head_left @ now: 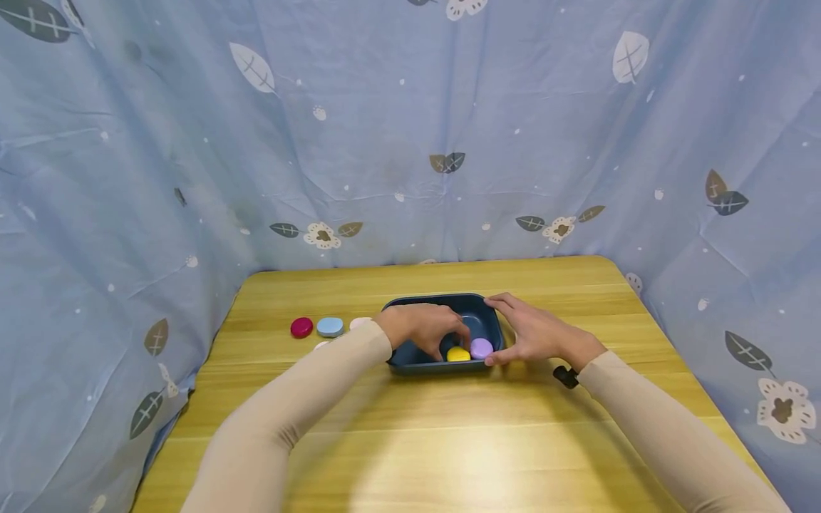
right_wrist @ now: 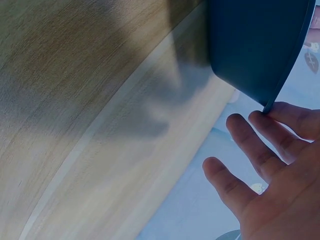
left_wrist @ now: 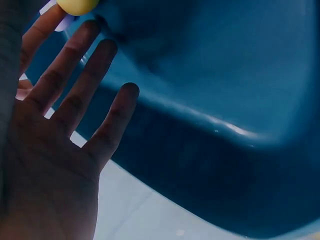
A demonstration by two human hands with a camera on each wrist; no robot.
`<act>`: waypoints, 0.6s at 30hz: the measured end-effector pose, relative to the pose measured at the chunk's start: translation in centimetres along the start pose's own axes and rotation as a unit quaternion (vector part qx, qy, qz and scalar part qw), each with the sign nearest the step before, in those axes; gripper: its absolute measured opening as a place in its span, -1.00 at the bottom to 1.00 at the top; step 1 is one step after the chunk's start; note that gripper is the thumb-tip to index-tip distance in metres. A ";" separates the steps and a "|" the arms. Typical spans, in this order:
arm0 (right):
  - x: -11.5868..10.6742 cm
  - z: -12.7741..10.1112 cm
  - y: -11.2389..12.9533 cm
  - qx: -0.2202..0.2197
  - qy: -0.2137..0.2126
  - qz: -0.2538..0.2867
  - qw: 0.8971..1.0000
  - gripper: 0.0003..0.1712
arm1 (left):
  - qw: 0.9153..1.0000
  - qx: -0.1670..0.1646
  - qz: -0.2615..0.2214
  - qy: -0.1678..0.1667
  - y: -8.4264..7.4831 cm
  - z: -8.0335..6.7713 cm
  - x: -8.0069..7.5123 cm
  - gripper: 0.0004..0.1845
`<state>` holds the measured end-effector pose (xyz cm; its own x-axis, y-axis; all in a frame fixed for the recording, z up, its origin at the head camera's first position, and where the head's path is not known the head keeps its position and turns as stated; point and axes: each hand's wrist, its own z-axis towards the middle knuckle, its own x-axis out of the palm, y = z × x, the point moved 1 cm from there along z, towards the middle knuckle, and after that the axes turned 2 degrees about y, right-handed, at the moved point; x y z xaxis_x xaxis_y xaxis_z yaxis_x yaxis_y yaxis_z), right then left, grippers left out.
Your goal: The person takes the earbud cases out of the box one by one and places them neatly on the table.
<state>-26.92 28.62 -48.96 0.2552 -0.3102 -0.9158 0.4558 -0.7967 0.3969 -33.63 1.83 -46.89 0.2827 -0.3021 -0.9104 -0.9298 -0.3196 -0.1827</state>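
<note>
Gripping a tray, the right hand faces the left hand, pinch unclear, whose sleeve half-hides pale pieces.

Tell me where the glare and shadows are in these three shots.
Head view: bright glare on the near tabletop. Left wrist view: the left hand looks dim, and a white highlight streaks along the inside of the tray. Right wrist view: soft-edged shadows on the tabletop.
</note>
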 end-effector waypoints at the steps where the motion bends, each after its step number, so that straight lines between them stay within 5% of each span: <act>1: 0.0 0.0 0.1 0.001 0.001 0.001 1.000 0.57 | 1.000 0.003 -0.006 0.001 0.0 0.1 0.0 -0.41; 18: 0.1 0.0 0.1 -0.002 -0.004 -0.003 1.000 0.56 | 1.000 0.010 -0.023 -0.011 -0.3 0.9 0.2 -0.57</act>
<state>-26.85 28.53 -48.97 0.2459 -0.3102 -0.9183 0.4606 -0.7962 0.3923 -33.54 2.64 -47.37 0.3193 -0.2671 -0.9092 -0.9209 -0.3140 -0.2312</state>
